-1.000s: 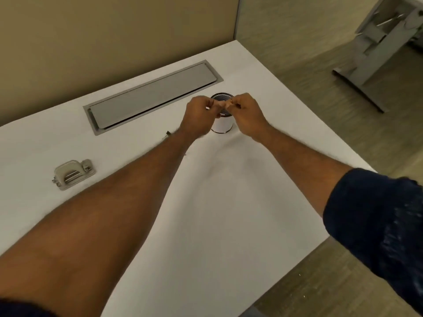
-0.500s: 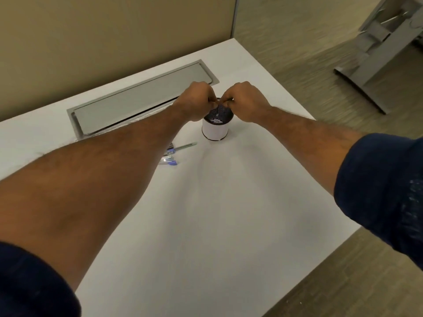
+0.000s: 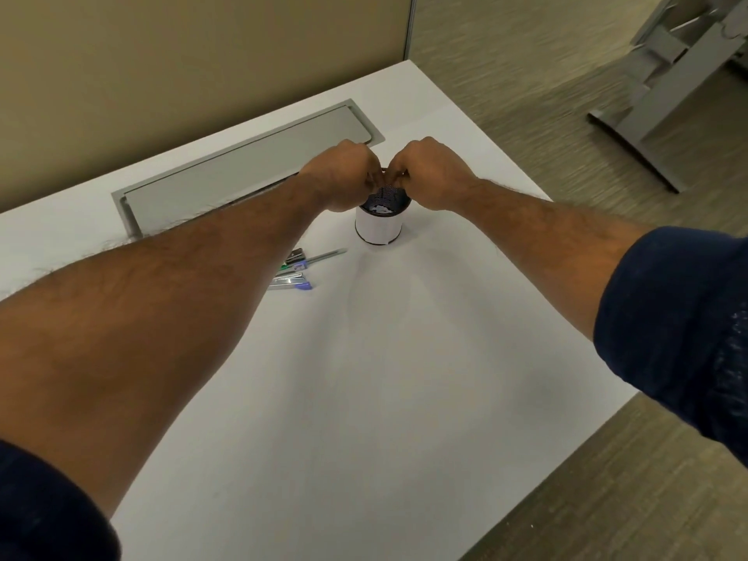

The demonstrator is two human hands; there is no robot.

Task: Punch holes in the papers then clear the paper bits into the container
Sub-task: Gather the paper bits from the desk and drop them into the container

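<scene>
Container far rim hidden by left hand, right hand; pinch unclear.

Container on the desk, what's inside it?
White paper bits show inside the container, on dark mesh. The left hand and right hand cover its far side, hiding the rest.

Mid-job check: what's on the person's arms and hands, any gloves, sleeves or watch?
The left sleeve and right sleeve are dark navy, slightly mottled fabric, ending near the elbows. The forearms below are bare and hairy. The left hand and right hand have no gloves; no watch or ring shows.
</scene>
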